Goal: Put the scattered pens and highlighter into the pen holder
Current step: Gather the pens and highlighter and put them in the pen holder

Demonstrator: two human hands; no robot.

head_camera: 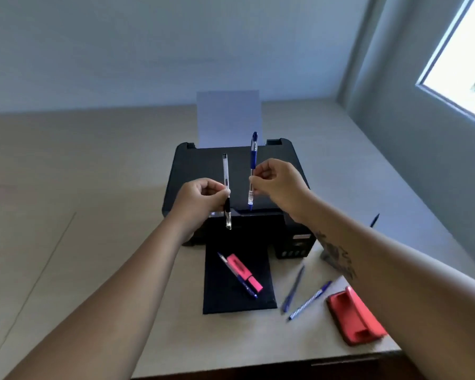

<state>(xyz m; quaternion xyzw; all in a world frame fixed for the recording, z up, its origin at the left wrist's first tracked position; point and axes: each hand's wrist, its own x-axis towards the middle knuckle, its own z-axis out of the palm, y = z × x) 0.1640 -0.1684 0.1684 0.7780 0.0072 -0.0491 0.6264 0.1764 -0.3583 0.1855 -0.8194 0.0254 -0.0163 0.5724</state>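
My left hand (200,201) pinches a clear pen with black ends (226,171), held upright above the printer. Upright in my right hand (279,186) is a blue pen (253,157), tip down. On the printer's black output tray (220,300) lie a pink highlighter (244,272) and a blue pen (237,277) side by side. Two more blue pens (294,289) (310,300) lie on the table right of the tray. The pen holder (325,255) is mostly hidden behind my right forearm, with a dark pen (374,220) sticking up past it.
A black printer (203,160) with a sheet of paper (228,116) in its rear feed stands mid-table. A red hole punch (353,316) sits near the table's front right edge. The beige table (93,187) meets a wall with a window (466,58) at right.
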